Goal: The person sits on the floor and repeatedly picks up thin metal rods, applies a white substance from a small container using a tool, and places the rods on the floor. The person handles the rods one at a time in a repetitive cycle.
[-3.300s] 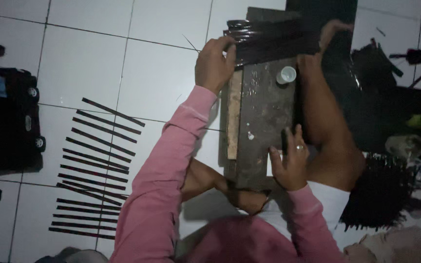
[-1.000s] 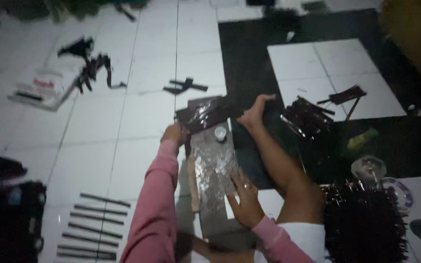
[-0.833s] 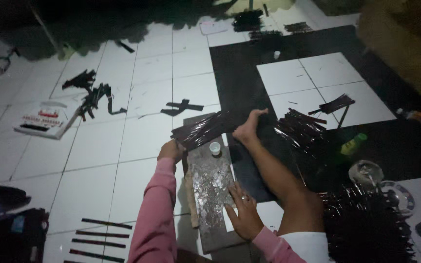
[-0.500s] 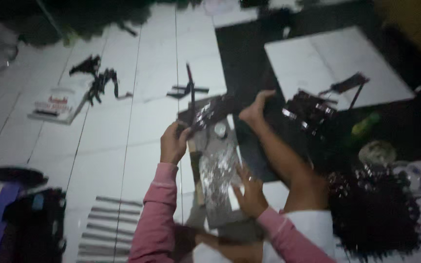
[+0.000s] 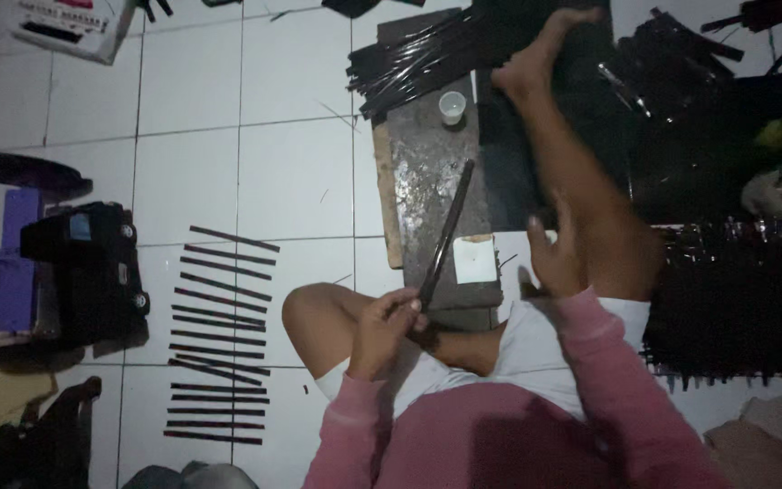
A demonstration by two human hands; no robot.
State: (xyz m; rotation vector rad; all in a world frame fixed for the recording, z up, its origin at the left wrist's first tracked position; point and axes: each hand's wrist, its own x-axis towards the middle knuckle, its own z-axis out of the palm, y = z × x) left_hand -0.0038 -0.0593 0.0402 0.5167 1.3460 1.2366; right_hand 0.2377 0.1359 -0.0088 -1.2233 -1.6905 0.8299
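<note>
On the tiled floor at far left lies a row of finished dark strips [image 5: 219, 337], laid side by side, which suggests a good part of the work is done. Just right of them, the left hand [image 5: 384, 328] is closed around the near end of one long dark stick [image 5: 445, 235], which slants up across the grey board [image 5: 427, 172] set between the person's legs. A small white cup [image 5: 451, 106] stands at the board's far end, beside an unworked bundle [image 5: 418, 56] of dark strips, so plenty seems left. A white square [image 5: 475, 258] sits on the board near the right hand [image 5: 556, 261], which rests against the leg; whether it holds anything I cannot tell. Half a second earlier the left hand was up at the bundle; now it has drawn back with a single stick.
</note>
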